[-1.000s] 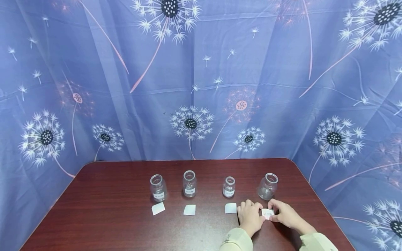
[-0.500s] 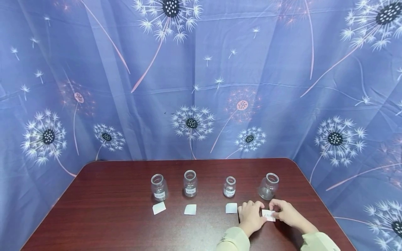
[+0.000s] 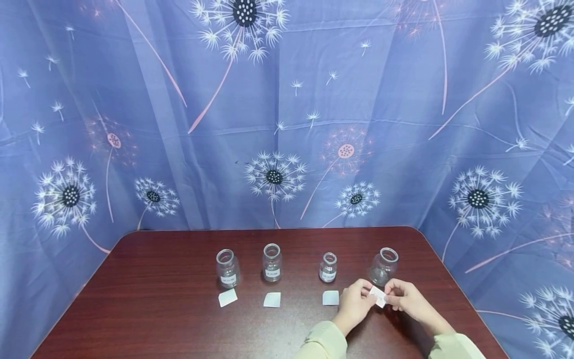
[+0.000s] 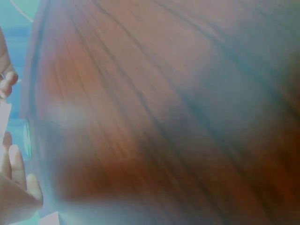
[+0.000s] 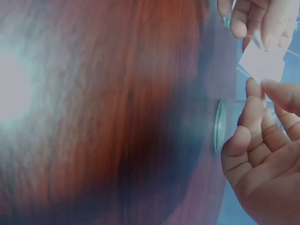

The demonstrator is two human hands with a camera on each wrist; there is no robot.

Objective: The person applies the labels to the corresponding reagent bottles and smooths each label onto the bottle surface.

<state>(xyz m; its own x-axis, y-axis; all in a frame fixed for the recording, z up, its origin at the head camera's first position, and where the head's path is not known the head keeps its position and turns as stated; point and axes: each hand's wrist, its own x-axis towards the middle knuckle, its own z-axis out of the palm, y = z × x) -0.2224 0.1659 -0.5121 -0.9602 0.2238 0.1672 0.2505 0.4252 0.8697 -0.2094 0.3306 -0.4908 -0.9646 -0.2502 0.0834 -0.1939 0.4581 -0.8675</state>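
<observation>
My left hand point(image 3: 356, 302) and right hand point(image 3: 411, 302) hold a small white label sticker point(image 3: 378, 296) between them, over the right part of the table. In the right wrist view, thumb and forefinger of the right hand point(image 5: 267, 150) pinch one corner of the label point(image 5: 262, 61), with the left hand's fingers point(image 5: 276, 23) at the opposite side. Just behind the hands stands a wide glass jar point(image 3: 383, 267) with no label showing. The left wrist view catches only part of the left hand point(image 4: 18, 187) and the label's edge point(image 4: 3, 117).
Left of the hands stand a small labelled jar point(image 3: 328, 268) and two larger labelled jars, one in the middle point(image 3: 271, 263) and one farther left point(image 3: 227, 269). White paper pieces lie before them: right point(image 3: 330, 298), middle point(image 3: 272, 299), left point(image 3: 227, 297). A blue dandelion curtain point(image 3: 215, 164) backs the table point(image 3: 179, 319).
The label, lying low with its printed side showing, has been raised and tilted between both hands. The left hand has shifted slightly up toward the jar and now pinches the label too.
</observation>
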